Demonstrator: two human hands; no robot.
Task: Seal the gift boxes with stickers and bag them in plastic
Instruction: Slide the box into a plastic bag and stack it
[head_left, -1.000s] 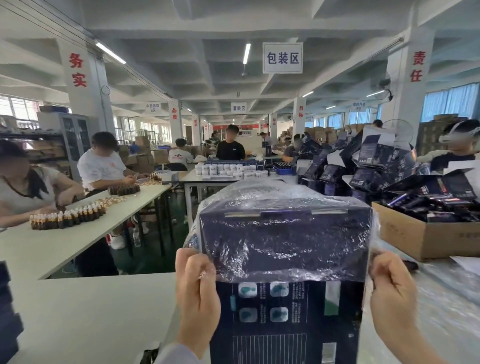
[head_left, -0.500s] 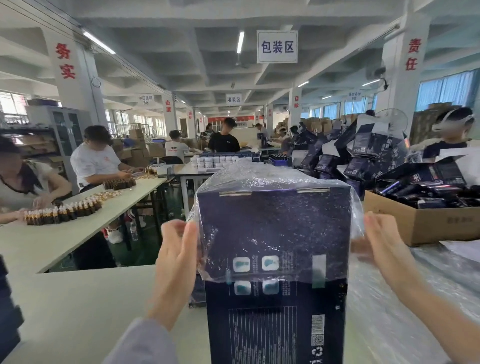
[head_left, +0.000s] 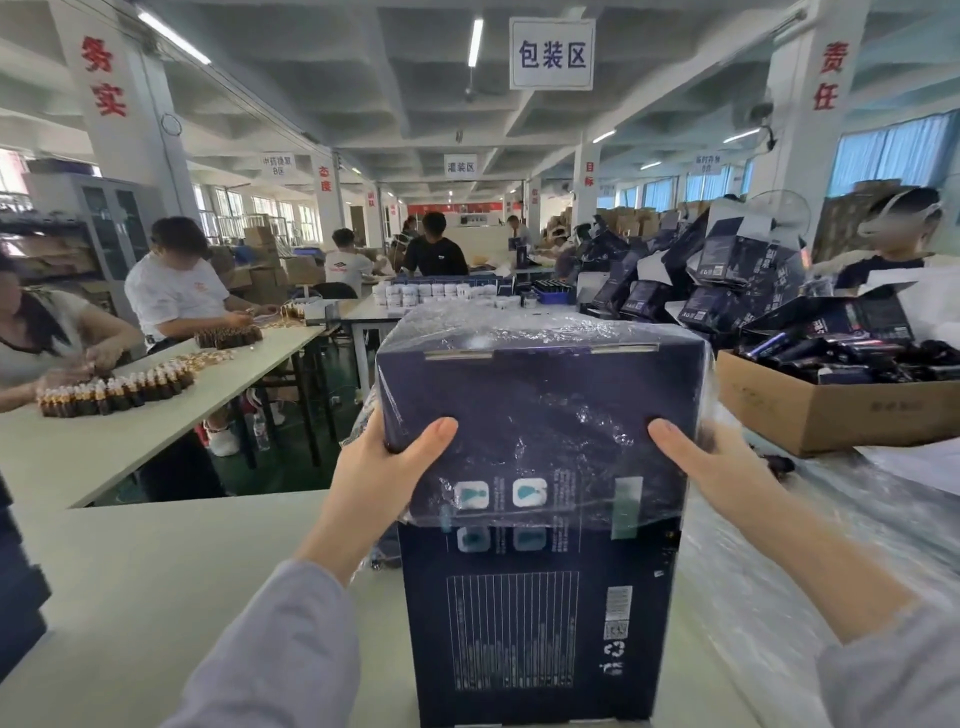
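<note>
Plastic bag (head_left: 540, 410) pulled lower (roughly halfway) over box (head_left: 535, 623).

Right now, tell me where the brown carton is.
Head view, right side: the carton sits just beyond the right hand, to the right of the gift box.

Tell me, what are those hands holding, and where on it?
Both grip the dark-blue cardboard gift box, its top inside a clear plastic bag: left hand on the upper left edge, right hand on the upper right edge.
</note>
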